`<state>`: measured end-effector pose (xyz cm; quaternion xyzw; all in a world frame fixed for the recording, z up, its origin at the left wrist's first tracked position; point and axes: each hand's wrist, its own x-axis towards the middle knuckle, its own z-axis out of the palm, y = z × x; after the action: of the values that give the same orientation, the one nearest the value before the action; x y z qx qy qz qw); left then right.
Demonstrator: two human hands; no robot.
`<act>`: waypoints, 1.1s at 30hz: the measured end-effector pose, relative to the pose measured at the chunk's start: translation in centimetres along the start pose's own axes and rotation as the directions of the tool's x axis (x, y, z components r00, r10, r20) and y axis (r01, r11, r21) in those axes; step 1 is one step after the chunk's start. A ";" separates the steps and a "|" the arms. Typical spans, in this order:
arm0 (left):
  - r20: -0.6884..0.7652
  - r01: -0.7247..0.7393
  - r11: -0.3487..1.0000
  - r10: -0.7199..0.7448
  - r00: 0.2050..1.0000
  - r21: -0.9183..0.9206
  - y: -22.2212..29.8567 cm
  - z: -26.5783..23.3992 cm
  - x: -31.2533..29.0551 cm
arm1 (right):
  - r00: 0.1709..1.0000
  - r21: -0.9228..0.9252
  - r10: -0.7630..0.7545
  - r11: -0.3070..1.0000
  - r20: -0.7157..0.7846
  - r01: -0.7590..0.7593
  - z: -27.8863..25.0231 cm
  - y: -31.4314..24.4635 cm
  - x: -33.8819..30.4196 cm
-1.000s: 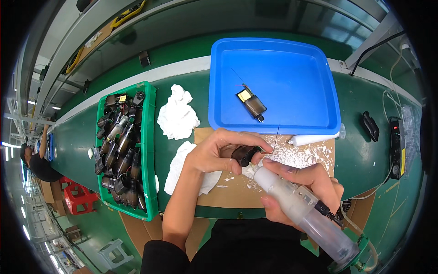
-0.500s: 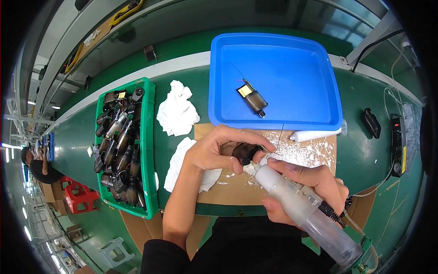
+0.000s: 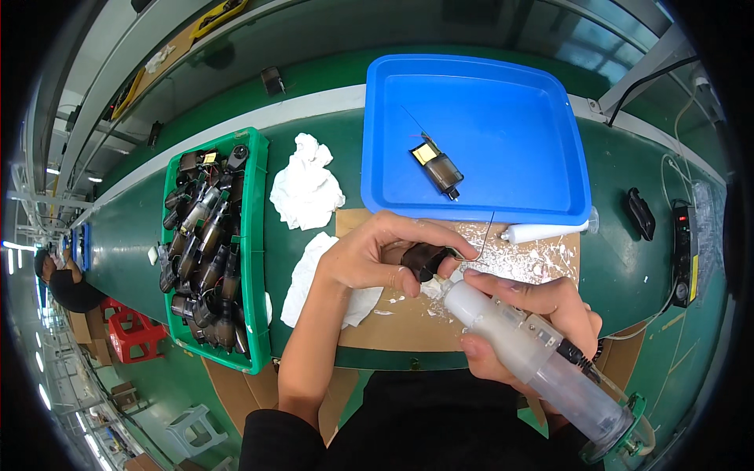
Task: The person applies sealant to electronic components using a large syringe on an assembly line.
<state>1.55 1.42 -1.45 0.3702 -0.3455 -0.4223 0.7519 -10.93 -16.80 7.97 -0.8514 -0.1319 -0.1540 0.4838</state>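
My left hand (image 3: 363, 255) is closed around a small dark plastic housing (image 3: 422, 261), gripped between thumb and fingers. A thin bent wire (image 3: 488, 235) sticks up beside its index finger. My right hand (image 3: 554, 314) wraps round a clear glue dispenser (image 3: 514, 337), a thick tube with a black cable and a green end cap. The tip points up and left at the housing's lower end, with white paste (image 3: 431, 289) between them. Whether the tip touches the housing, I cannot tell. Below both hands lies a brown cardboard sheet (image 3: 369, 336) spotted with white paste.
A blue tray (image 3: 487, 208) ahead holds one dark housing (image 3: 438, 170) with a yellow label. At left, a green crate (image 3: 258, 235) is heaped with similar parts. White cloths (image 3: 305, 184), a white tube (image 3: 542, 232), a black part (image 3: 640, 213) and a power strip (image 3: 685, 255) lie around.
The dispenser has shifted slightly right and down from the housing, still pointing at it. My left hand keeps its grip nearly in place. A dark part on the far belt has moved right.
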 end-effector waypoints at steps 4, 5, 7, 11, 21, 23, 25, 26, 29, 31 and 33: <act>0.003 -0.004 1.000 0.004 1.000 0.018 0.0 -0.1 -0.2 | 1.000 0.005 0.027 1.000 -0.014 -0.027 0.1 -0.3 0.0; 0.004 -0.005 1.000 0.005 1.000 0.017 0.0 -0.1 -0.2 | 1.000 -0.032 0.014 0.999 0.025 -0.014 0.0 -0.4 0.3; 0.002 -0.005 1.000 0.005 1.000 0.026 0.1 0.0 -0.2 | 0.999 -0.063 0.001 0.998 0.036 0.001 -0.1 -0.5 0.2; 0.033 0.009 1.000 -0.008 0.999 -0.003 0.2 0.1 0.1 | 0.998 -0.121 -0.011 0.993 0.057 0.018 -0.5 -0.7 0.0; 0.044 0.018 1.000 -0.018 0.999 -0.008 0.1 0.0 -0.1 | 0.999 -0.009 0.041 0.999 0.002 -0.041 -0.2 -0.3 -0.4; 0.041 0.024 1.000 -0.024 0.999 -0.009 0.2 0.1 0.0 | 0.998 -0.036 0.041 0.999 0.037 -0.040 -0.5 -0.5 -0.3; 0.029 0.031 0.999 -0.032 0.999 0.020 0.2 0.1 0.1 | 0.998 -0.041 0.032 0.999 0.045 -0.030 -0.6 -0.5 -0.1; 0.029 0.031 0.999 -0.031 0.999 0.020 0.2 0.1 0.1 | 0.998 -0.043 0.022 0.999 0.052 -0.020 -0.6 -0.5 0.0; 0.038 0.034 0.999 -0.034 0.999 0.024 0.1 0.0 0.0 | 0.998 -0.036 0.047 0.998 0.044 -0.045 -0.4 -0.8 0.1; 0.033 0.032 0.999 -0.032 0.999 0.003 0.2 0.1 0.0 | 1.000 -0.023 0.030 0.999 0.007 -0.030 -0.1 -0.2 -0.4; 0.036 0.032 0.999 -0.032 0.999 0.001 0.1 0.1 0.0 | 0.999 -0.013 0.015 1.000 -0.032 -0.016 -0.3 -0.4 -0.3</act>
<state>1.51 1.49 -1.32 0.3680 -0.3529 -0.4407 0.7388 -11.39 -16.86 8.28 -0.8529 -0.1166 -0.1645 0.4815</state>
